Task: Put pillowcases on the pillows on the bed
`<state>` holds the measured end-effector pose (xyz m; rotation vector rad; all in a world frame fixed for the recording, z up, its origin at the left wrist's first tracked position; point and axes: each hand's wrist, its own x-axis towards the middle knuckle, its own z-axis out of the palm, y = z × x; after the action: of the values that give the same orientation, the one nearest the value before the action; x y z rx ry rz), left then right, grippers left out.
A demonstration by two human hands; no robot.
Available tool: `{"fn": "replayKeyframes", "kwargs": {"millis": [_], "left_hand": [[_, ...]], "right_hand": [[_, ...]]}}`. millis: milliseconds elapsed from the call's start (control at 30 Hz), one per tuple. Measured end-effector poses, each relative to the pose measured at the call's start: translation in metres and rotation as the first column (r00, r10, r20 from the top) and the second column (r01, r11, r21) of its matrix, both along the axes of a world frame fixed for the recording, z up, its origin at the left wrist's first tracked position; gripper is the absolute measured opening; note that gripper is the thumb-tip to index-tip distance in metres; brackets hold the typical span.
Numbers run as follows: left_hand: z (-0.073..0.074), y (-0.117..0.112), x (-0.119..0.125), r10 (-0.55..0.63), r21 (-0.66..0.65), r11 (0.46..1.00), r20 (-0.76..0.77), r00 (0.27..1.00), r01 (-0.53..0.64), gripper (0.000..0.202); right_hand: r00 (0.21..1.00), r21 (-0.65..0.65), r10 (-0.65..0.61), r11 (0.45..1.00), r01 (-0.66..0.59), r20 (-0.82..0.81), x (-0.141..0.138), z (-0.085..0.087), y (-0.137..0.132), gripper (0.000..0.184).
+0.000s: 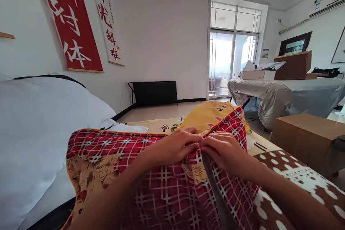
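A red plaid pillow cover with brown bear prints and an orange edge lies across my lap. My left hand and my right hand meet at its upper edge, both with fingers curled and pinching the cloth at the opening. A grey strip runs down from between my hands over the cover. Behind the cover a yellow printed cloth bulges up.
A large white pillow lies to the left. A brown spotted blanket covers the bed on the right. A wooden box stands beside the bed, and a covered table with cardboard boxes beyond it. Red banners hang on the wall.
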<state>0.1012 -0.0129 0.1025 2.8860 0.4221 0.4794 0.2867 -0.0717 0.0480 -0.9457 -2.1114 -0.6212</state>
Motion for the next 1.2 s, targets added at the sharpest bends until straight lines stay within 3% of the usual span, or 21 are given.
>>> {"fn": "replayKeyframes", "kwargs": {"millis": [200, 367, 567, 667, 833, 967, 1200], "left_hand": [[0.005, 0.006, -0.002, -0.031, 0.016, 0.999, 0.012, 0.999, 0.031, 0.024], [0.0, 0.016, -0.002, 0.037, 0.055, 0.998, 0.042, 0.998, -0.039, 0.027], [-0.014, 0.028, 0.002, 0.149, 0.228, 0.956, 0.163, 0.975, -0.184, 0.026], [-0.02, 0.016, 0.005, 0.148, 0.178, 0.964, 0.255, 0.956, -0.197, 0.026], [-0.02, 0.001, 0.007, -0.036, 0.066, 0.997, 0.13, 0.991, 0.028, 0.026], [-0.019, 0.012, 0.003, -0.108, -0.067, 0.991, 0.114, 0.988, 0.116, 0.022], [-0.03, 0.026, 0.003, -0.069, -0.2, 0.971, 0.276, 0.959, 0.128, 0.015]], "right_hand": [[0.999, 0.05, -0.004, 0.999, 0.006, -0.046, -0.002, 0.001, 0.0, 0.02], [0.993, 0.094, 0.064, 0.994, -0.055, -0.102, -0.004, -0.004, -0.008, 0.015], [0.983, -0.041, 0.077, 0.996, -0.085, -0.169, 0.002, -0.015, -0.008, 0.014], [0.971, -0.097, 0.052, 0.992, -0.077, -0.232, 0.005, -0.017, 0.003, 0.014], [0.977, 0.006, 0.071, 0.997, -0.071, -0.203, 0.005, -0.019, 0.015, 0.016], [0.986, 0.06, 0.052, 0.997, -0.043, -0.159, 0.005, -0.021, 0.015, 0.016], [0.991, 0.065, 0.054, 0.997, -0.046, -0.125, 0.005, -0.024, 0.017, 0.015]]}}
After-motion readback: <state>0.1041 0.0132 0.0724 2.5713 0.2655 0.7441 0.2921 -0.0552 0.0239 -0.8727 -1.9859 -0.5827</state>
